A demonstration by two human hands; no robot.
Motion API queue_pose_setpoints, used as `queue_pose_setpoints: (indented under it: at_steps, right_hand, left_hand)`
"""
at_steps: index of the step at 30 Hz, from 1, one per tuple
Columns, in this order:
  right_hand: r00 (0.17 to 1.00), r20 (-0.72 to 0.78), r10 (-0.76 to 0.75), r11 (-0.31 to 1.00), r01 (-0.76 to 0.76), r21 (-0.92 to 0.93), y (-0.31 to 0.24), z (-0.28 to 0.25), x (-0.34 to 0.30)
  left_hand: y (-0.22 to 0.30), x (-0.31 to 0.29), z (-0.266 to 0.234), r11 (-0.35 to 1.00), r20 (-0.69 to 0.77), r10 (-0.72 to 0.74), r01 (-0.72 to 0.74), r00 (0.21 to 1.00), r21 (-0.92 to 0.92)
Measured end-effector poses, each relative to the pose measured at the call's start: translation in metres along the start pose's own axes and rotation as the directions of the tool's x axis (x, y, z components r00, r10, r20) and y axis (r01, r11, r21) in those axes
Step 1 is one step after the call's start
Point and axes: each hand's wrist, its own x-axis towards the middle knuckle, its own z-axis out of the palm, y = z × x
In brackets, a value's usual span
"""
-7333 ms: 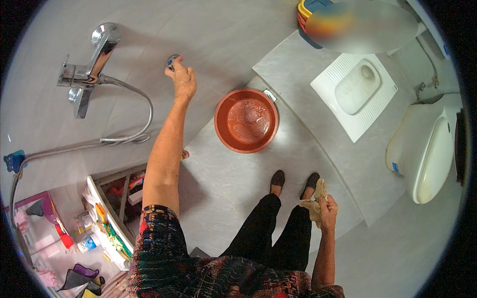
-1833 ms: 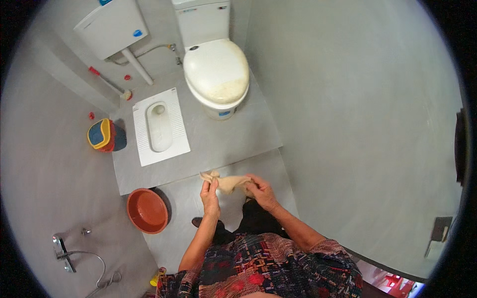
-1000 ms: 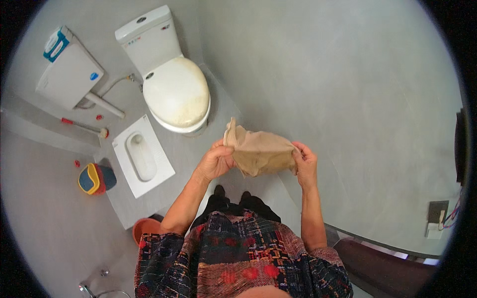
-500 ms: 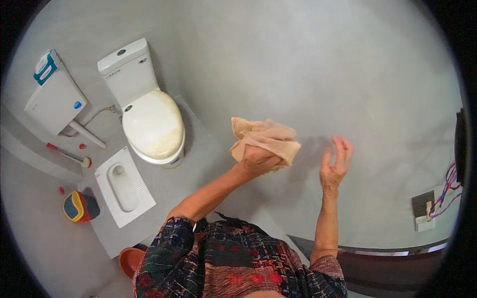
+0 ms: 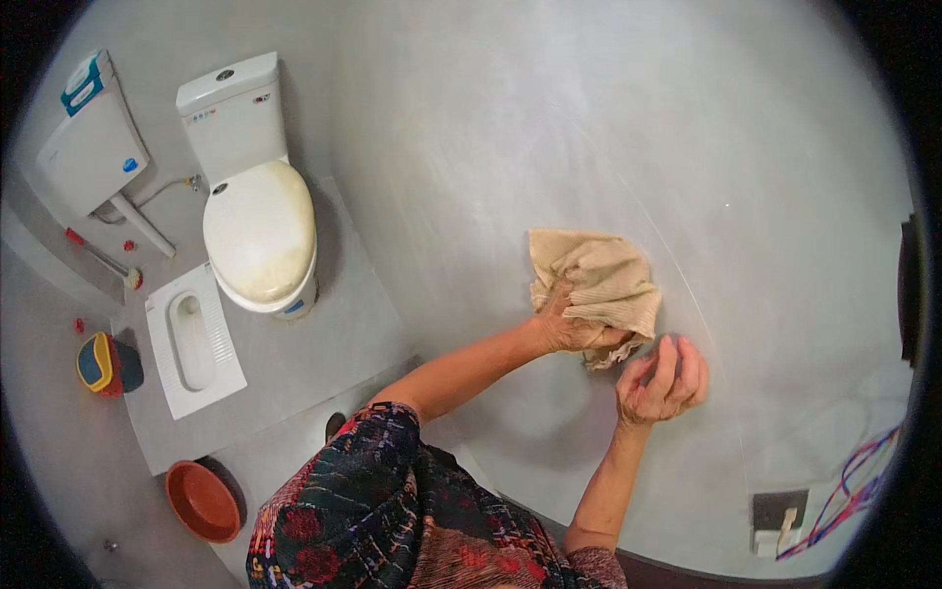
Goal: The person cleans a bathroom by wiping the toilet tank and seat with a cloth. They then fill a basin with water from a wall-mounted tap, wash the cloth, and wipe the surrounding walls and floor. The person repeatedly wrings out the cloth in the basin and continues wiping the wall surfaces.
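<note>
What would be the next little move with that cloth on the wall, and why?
Probably a short sweep of the beige cloth across the grey wall: the left hand already presses it flat there, while the right hand hovers just beside its lower edge, holding nothing.

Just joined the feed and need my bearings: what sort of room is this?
A bathroom, most likely. There is a white sitting toilet, a squat pan set in the floor, and a wall cistern. The left hand presses a beige cloth to the grey wall.
</note>
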Motion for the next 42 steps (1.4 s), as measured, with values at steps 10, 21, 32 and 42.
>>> queue_pose_setpoints:
  at_steps: [10,21,32,42]
  right_hand:
    - [0.996,0.087,-0.027,0.992,0.038,-0.122,-0.014,0.008,0.008]
    - [0.996,0.081,0.048,0.962,-0.024,-0.272,-0.022,0.01,0.016]
    - [0.974,0.222,0.039,0.999,-0.04,-0.001,-0.081,0.056,0.051]
    - [0.986,0.156,-0.064,0.979,0.093,-0.183,-0.08,0.069,0.042]
  left_hand:
    - [-0.206,0.006,-0.081,0.646,-0.179,-0.754,0.762,0.632,-0.033]
    - [-0.136,-0.062,-0.03,0.647,-0.088,-0.674,0.643,0.733,0.41]
    - [-0.155,0.006,-0.101,0.848,0.196,-0.522,0.529,0.83,0.018]
    - [-0.3,0.089,-0.17,0.868,-0.281,-0.442,0.485,0.852,0.107]
